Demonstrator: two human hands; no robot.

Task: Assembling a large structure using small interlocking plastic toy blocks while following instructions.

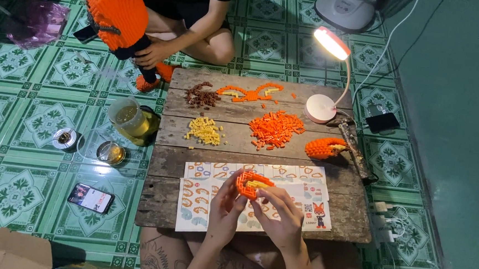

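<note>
My left hand (225, 208) and my right hand (280, 214) together hold a small curved piece built of orange and yellow bricks (252, 183) above the printed instruction sheets (202, 196). These sheets lie on a low wooden board table (163, 207). Farther back on the board are a pile of orange bricks (275, 128), a pile of yellow bricks (204, 130), a pile of brown bricks (201, 97), a flat orange outline (248, 93) and a finished orange curved part (324, 147).
Across the table another person sits on the tiled floor, one hand (151, 53) on a large orange brick figure (117, 10). A lit desk lamp (327, 73) stands at the right. A jug (129, 118), small tins (63, 138), a phone (91, 198) and a cardboard box (13, 251) lie left.
</note>
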